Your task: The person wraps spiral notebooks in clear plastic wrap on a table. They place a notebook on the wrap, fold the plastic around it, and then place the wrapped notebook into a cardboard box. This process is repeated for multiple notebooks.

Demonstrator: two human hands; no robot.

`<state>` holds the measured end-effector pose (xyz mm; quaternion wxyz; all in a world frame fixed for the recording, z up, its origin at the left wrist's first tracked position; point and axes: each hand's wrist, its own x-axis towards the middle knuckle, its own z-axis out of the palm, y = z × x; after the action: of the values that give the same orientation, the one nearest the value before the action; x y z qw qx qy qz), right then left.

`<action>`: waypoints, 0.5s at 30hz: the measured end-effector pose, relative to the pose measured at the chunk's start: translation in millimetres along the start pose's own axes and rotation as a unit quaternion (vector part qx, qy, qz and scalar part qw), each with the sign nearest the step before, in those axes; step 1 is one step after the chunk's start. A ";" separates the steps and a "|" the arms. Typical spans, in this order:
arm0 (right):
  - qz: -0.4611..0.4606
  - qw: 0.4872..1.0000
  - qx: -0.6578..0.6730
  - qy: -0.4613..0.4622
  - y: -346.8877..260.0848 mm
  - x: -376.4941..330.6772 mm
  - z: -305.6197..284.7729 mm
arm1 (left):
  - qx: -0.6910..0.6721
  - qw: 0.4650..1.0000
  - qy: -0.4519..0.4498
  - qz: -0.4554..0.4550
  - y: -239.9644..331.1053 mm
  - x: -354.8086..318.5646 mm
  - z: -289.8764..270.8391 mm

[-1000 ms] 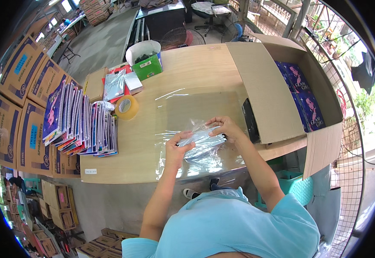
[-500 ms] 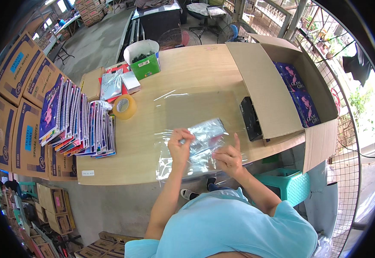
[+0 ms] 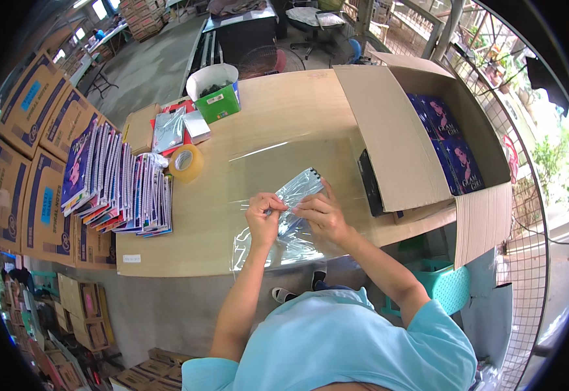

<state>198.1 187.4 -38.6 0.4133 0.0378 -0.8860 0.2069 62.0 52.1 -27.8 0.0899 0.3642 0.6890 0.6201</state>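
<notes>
Over the near middle of the table, a small packet in shiny clear plastic [image 3: 297, 188] slants away from me; black binding loops at its far corner suggest a spiral notebook. My left hand [image 3: 265, 216] is closed, its thumb and fingertips pinching the plastic at the packet's near left edge. Close beside it, my right hand [image 3: 323, 214] has thumb and fingertips pinched on the same plastic, with a finger stretched along the packet's right edge. Beneath both hands lie loose clear plastic sheets [image 3: 248, 244], glossy and wrinkled, reaching the table's front edge.
A leaning row of spiral notebooks [image 3: 118, 179] stands at left before stacked cartons [image 3: 14, 156]. Nearby are a roll of tape [image 3: 185, 163] and a green box [image 3: 220, 105]. An open carton [image 3: 395, 143] holding purple notebooks stands at right, beside a black object [image 3: 370, 182].
The packet has turned more upright, its binding corner now pointing away from me. My right hand has moved left and up, close to my left hand, and its fingers now pinch the plastic.
</notes>
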 end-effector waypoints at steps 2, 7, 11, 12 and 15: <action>0.000 1.000 -0.019 0.002 -0.9 -7.9 2.5 | 0.017 1.000 0.008 0.010 7.0 5.7 -0.6; 0.024 0.993 -0.112 -0.014 -2.1 -44.2 22.9 | -0.061 0.963 -0.248 -0.088 21.0 48.3 -29.3; 0.060 0.987 -0.093 -0.116 -16.0 -32.4 -1.4 | 0.261 0.887 -0.378 0.040 30.6 75.2 -23.1; 0.070 0.988 -0.110 -0.083 -9.9 -47.7 -8.9 | 0.300 0.880 -0.368 0.030 35.3 71.5 -18.4; 0.371 0.911 -0.160 0.082 34.8 -108.3 -54.0 | 0.346 0.869 -0.353 0.027 51.6 67.3 -9.5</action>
<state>299.4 229.3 -100.4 0.3783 -0.3771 -0.8205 0.2035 28.3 84.1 43.8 0.1793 0.5850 0.7715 0.1745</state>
